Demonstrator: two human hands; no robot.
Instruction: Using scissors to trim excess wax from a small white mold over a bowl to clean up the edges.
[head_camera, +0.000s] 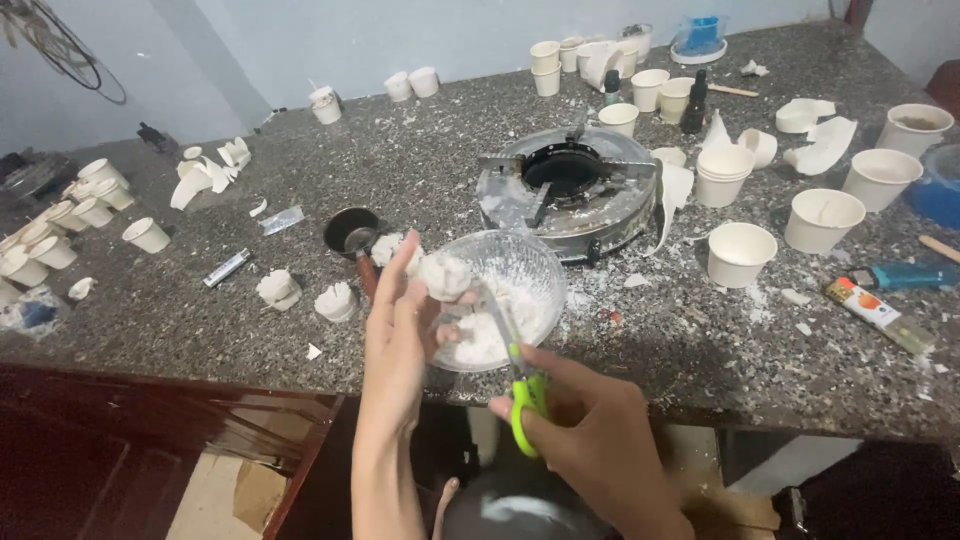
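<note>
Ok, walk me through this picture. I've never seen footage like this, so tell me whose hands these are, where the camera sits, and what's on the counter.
There is one picture, taken from a camera worn on a person's head and looking down, so the two bare hands belong to that person. The left hand holds up a small white lump between its fingers. The right hand grips green-handled scissors whose blades point up toward the lump. Both are over a clear bowl of white shavings at the near edge of a dark speckled counter. Behind the bowl sits a round metal burner. Many white paper cups stand around, some torn open, and a few more white lumps lie to the left. A small dark pot rests near the bowl.
</note>
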